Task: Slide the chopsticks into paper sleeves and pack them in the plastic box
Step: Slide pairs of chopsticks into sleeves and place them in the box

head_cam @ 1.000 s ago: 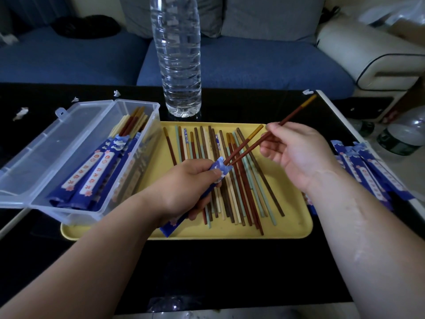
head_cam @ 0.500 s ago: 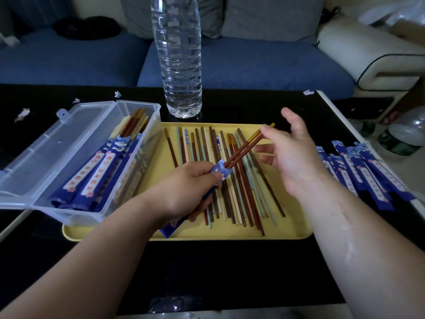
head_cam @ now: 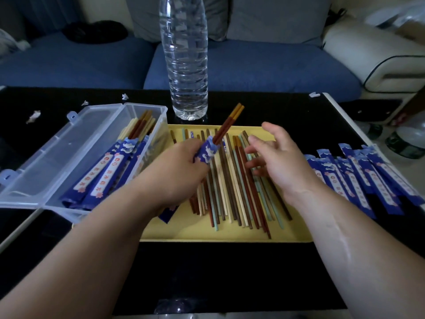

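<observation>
Right hand (head_cam: 276, 162) has let go of the brown chopstick pair (head_cam: 226, 126) since half a second ago: it was pushing on the top ends then, now it's off them with fingers spread wide and relaxed, holding nothing. Pair is deeper in the blue paper sleeve (head_cam: 207, 153) than a second ago and now points more steeply away from the person. Left hand (head_cam: 177, 171) grips that sleeve near its mouth, fingers curled round it, thumb on top; the sleeve's tail pokes out below the wrist. Yellow-tipped tops of the pair stick out past the left hand's fingers, toward the water bottle (head_cam: 184, 65) standing just beyond both hands. Right hand hovers over the loose chopsticks (head_cam: 232, 192), brown, cream and pale green, fanned out on the yellow tray (head_cam: 230, 236) under and between both hands; can't tell whether its fingertips touch any. Clear plastic box (head_cam: 57, 210) sits just left of the left forearm, lid (head_cam: 57, 146) hinged open away from the hands. Sleeved pairs (head_cam: 108, 171) lie inside it, tops pointing away from the person. Empty sleeves (head_cam: 368, 180) lie in a row on the black table (head_cam: 207, 272), right of the right wrist. Blue sofa (head_cam: 253, 70) sits behind the bottle.
</observation>
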